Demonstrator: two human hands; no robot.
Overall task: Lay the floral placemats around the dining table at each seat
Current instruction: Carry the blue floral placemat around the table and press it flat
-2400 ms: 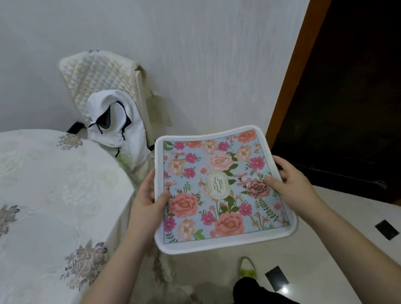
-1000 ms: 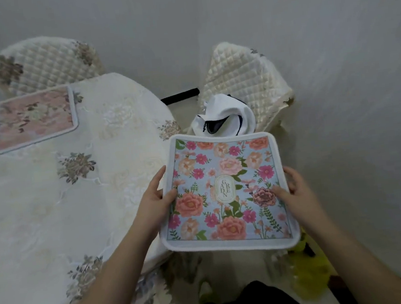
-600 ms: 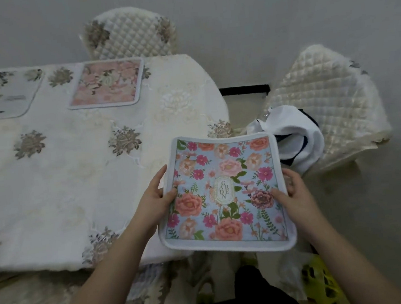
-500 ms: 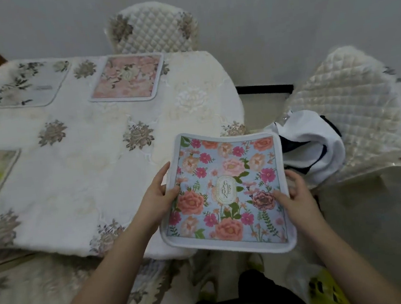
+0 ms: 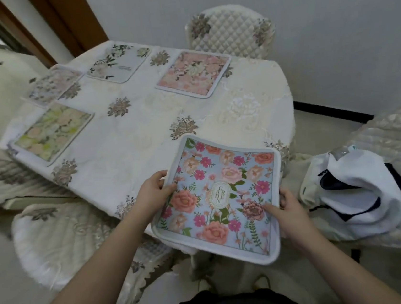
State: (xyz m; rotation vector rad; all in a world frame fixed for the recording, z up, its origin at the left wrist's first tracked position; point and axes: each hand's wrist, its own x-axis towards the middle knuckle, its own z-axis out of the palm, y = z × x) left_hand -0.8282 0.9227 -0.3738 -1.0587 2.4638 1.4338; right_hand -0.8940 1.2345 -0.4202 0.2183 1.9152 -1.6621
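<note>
Both hands hold the blue floral placemat (image 5: 220, 195), left hand (image 5: 153, 194) gripping its left edge, right hand (image 5: 287, 208) its right, far half over the desk (image 5: 142, 133) corner w/ near half overhanging, so it prob needs pushing fwd.

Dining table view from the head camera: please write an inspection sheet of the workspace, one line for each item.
Surface: table under a white embroidered cloth.
Job's things: blue floral placemat held over the near edge; four placemats already laid.
Clutter: white garment on the right chair.
Grippers: left hand and right hand grip the held mat's sides.
Cables: nothing seen.
Surroundings: quilted chairs, white wall, wooden door frame.
</note>
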